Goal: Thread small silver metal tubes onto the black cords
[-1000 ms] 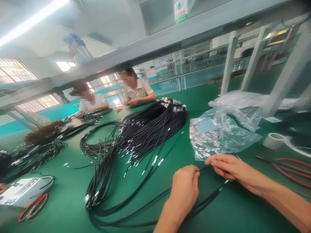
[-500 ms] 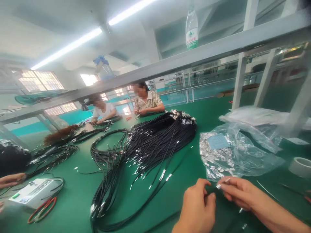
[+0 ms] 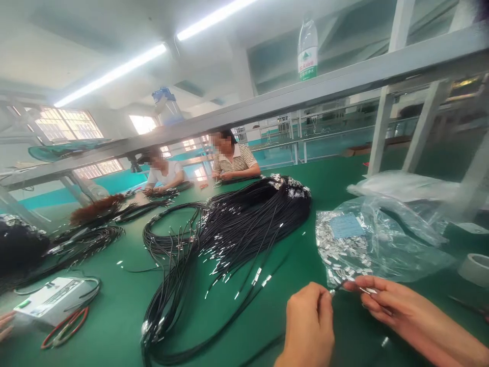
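Observation:
My left hand (image 3: pixel 308 326) is closed in a pinch on a small silver metal clip (image 3: pixel 332 293) at its fingertips. A short dark piece of black cord (image 3: pixel 344 285) runs from there to the thumb and forefinger of my right hand (image 3: pixel 401 308), which are pressed together on it. More small silver clips (image 3: pixel 369 290) show between the right fingers. Just beyond both hands lies a clear plastic bag (image 3: pixel 405 255) with many loose silver clips and a blue label (image 3: pixel 347 225). A large bundle of black cords (image 3: pixel 255 219) with silver ends spreads across the middle.
The green table (image 3: pixel 237 326) carries a white box-shaped device (image 3: pixel 51 300) with red cable at left, beside a co-worker's hand (image 3: pixel 5 326). A tape roll (image 3: pixel 476 269) stands at right. A metal shelf beam (image 3: pixel 244 109) crosses overhead, holding a bottle (image 3: pixel 307 51). Two people sit opposite.
My hands have drawn slightly apart. The silver clip from the right fingertips now shows at the left fingertips, with dark cord between the hands. The co-worker's hand at left has pulled back.

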`<state>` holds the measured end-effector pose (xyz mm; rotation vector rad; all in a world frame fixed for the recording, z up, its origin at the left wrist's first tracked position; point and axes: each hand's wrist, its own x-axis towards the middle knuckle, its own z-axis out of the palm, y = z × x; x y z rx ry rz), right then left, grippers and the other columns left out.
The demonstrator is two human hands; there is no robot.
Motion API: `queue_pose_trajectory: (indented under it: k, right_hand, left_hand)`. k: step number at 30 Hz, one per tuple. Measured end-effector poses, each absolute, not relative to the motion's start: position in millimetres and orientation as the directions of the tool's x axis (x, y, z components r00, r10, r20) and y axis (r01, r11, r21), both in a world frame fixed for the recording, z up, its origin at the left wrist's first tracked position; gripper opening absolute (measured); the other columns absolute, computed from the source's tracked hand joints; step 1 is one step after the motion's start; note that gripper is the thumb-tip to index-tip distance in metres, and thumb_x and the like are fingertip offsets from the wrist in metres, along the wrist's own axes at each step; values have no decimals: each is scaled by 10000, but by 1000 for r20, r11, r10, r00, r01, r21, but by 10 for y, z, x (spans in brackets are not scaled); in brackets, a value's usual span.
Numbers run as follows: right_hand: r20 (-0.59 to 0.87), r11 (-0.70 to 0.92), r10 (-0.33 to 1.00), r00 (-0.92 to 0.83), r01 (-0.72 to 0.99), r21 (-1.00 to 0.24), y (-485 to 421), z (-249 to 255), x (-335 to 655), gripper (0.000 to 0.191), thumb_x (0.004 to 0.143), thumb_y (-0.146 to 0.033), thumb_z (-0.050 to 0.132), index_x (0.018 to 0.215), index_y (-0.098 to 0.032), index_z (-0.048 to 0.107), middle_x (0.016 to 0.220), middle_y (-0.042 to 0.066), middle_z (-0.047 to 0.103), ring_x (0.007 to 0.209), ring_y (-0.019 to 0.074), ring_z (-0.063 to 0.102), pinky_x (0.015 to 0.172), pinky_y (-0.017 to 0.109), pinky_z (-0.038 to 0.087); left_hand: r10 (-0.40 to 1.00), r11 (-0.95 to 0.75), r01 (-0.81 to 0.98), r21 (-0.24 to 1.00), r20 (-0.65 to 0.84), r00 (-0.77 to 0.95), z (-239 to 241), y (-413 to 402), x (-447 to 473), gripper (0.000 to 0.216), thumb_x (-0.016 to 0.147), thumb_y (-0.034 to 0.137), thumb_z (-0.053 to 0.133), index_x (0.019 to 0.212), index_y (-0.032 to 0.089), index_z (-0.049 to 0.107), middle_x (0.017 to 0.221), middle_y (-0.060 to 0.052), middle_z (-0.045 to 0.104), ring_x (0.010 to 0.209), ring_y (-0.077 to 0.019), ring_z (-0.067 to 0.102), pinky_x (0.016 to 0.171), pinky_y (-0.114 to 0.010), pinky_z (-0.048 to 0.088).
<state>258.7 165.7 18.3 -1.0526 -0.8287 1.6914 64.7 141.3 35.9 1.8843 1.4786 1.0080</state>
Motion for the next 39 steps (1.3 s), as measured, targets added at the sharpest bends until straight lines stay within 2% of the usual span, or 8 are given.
queue_pose_trajectory:
  k: [3,6,11,17,21,26,33,39]
  right_hand:
    - [-269,-305,951,-150,-349,-886,1666,149,2580,357,600,-359,837,894,-182,741,848,89,640,610,149,398,495,250,384]
    - [-249,-290,955,-163,-327,-899,1691,93,2575,369,657,-462,835,862,-175,728,776,81,632,544,110,336,456,227,296]
    - [-232,-279,954,-191,-268,-922,1708,50,2598,448,686,-559,806,877,-182,657,779,62,618,496,68,259,452,217,157]
    - [-199,-217,974,-109,-193,-957,1660,184,2639,501,750,-617,730,953,-171,620,812,77,655,496,75,279,480,233,205]
    - [-194,-219,972,-133,-209,-953,1655,215,2639,456,770,-588,729,889,-163,616,737,49,623,483,71,263,477,236,212]
    - [-182,-211,974,-135,-237,-948,1627,205,2632,421,802,-567,708,916,-172,616,738,58,623,497,81,274,474,233,230]
    - [-160,-190,965,-207,-135,-972,1595,245,2609,436,843,-594,643,931,-175,561,733,36,628,490,74,279,509,235,238]
    - [-113,-129,968,-224,-60,-990,1550,202,2491,487,838,-650,601,946,-188,495,715,23,628,454,71,259,506,259,181]
  left_hand:
    - [974,-227,500,836,184,135,351,1423,651,230,941,312,444,952,205,647,601,34,501,556,-121,443,533,-247,280]
    - [976,-210,450,868,158,152,349,1428,661,233,887,272,523,1059,212,668,570,57,442,529,-112,409,521,-240,278]
    - [974,-224,482,847,174,148,341,1426,665,220,874,248,523,948,200,724,641,10,579,567,-121,465,537,-240,324]
    - [965,-260,502,825,202,167,352,1428,667,226,905,270,512,954,201,722,722,-11,659,606,-130,520,584,-242,372]
    - [963,-263,515,816,188,194,365,1413,672,235,907,268,511,975,209,728,714,-2,657,600,-126,506,574,-240,357]
    - [960,-267,542,797,173,218,362,1398,672,233,907,284,519,999,229,726,707,7,656,613,-132,514,576,-237,358]
    - [960,-266,546,794,167,226,355,1391,678,220,906,263,510,959,233,721,673,17,637,593,-125,500,561,-231,346]
    - [956,-274,533,801,169,239,333,1375,684,195,890,241,502,941,220,689,600,45,532,535,-102,410,519,-223,303]
